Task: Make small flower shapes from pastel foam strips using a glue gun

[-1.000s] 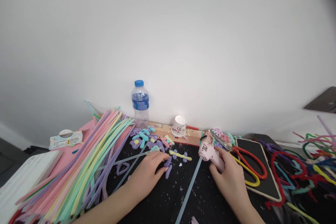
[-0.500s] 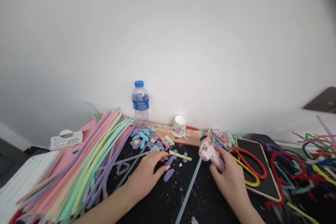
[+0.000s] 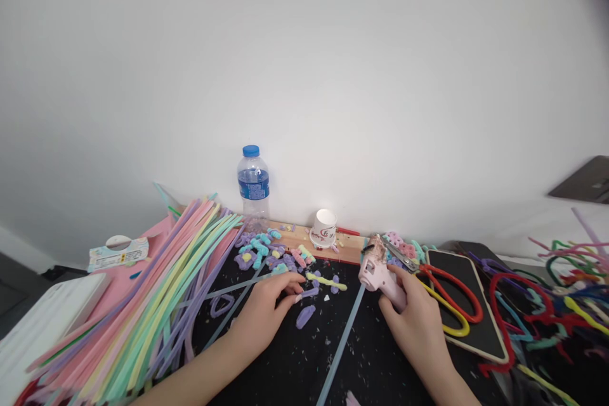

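Note:
My left hand (image 3: 271, 301) is closed in a pinch, thumb and index finger on one end of a short purple pipe-cleaner piece (image 3: 310, 292). Just below it a second purple piece (image 3: 305, 316) lies loose on the black mat. A yellow pipe-cleaner strip (image 3: 326, 280) with purple bits beside it sits beyond the fingertips. My right hand (image 3: 413, 311) wraps the handle of a pale pink glue gun (image 3: 375, 273), whose nozzle end looks browned and crusted. A long translucent glue stick (image 3: 341, 346) runs from the gun toward the near edge.
Long pastel pipe cleaners (image 3: 157, 304) cover the left side. Behind my left hand are several small fuzzy shapes (image 3: 259, 250), a water bottle (image 3: 254, 184) and a paper cup (image 3: 324, 228). Red-and-yellow-handled scissors (image 3: 457, 304) rest over a dark tablet-like board (image 3: 480, 323); more pipe cleaners (image 3: 561, 311) tangle at right.
My left thumb and finger have drawn together on the purple piece, which now lies more level. The right hand and glue gun have hardly moved.

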The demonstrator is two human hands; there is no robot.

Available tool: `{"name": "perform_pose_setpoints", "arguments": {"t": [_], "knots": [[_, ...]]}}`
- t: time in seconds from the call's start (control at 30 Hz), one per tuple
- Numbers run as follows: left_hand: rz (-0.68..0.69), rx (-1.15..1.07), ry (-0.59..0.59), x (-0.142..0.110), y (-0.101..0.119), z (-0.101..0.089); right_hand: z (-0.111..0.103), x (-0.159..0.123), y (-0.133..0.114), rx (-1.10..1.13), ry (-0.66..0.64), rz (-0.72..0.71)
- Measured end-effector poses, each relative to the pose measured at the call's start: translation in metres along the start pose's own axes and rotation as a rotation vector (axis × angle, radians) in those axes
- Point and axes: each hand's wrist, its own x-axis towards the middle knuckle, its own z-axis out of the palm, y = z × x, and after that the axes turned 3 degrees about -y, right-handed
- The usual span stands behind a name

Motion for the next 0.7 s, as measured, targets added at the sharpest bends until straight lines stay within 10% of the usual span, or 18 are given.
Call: {"name": "perform_pose_setpoints", "arguments": {"t": [0.33,0.7], "knots": [[-0.068,-0.132,0.03,0.0009,0.0016,-0.0028,0.0007,-0.0003,0.0004,0.003,0.008,0.002],[0.289,0.143,-0.077,0.0025,-0.0036,0.0006,0.0013,-0.0001,0.001,0.008,0.008,-0.008]]}}
